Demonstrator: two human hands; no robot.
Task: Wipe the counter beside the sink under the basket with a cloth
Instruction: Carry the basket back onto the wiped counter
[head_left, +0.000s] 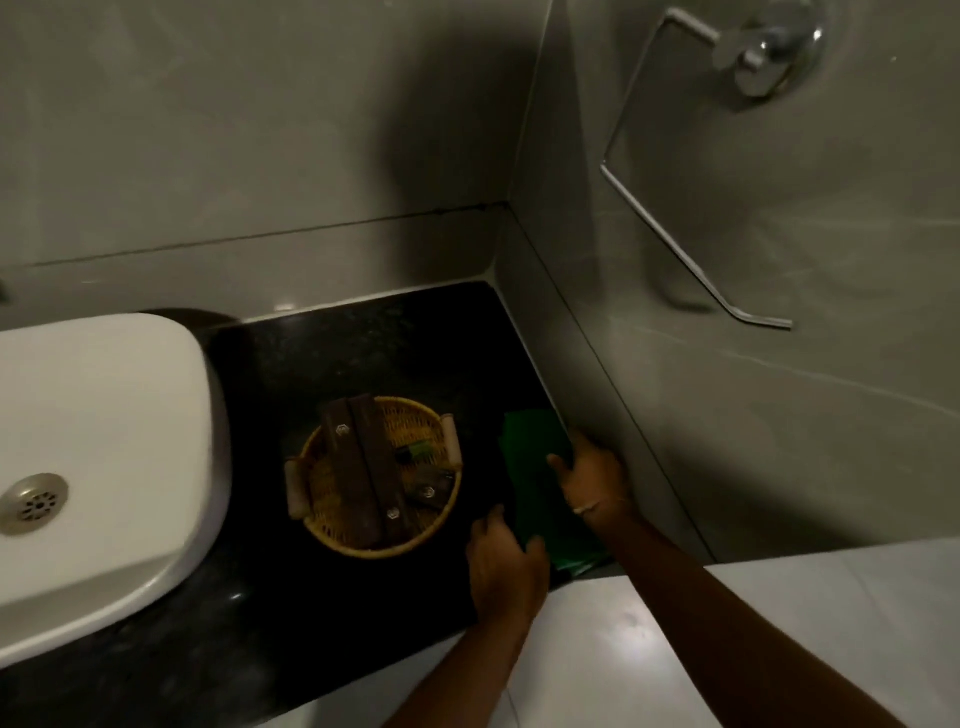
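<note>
A green cloth (535, 467) lies folded on the black counter (332, 353), against the right wall. My right hand (592, 480) rests on the cloth's right side, fingers curled over its edge. My left hand (506, 564) holds the cloth's near left edge. A round woven basket (441, 499) with two handles stands on the counter just left of the cloth, between it and the white sink (104, 415). Dark wooden pieces and small items lie in the basket.
Grey tiled walls close off the counter at the back and right. A chrome towel ring (675, 249) hangs on the right wall above the cloth. The sink's drain (34, 504) shows at far left. Light floor tiles (649, 649) lie below the counter's front edge.
</note>
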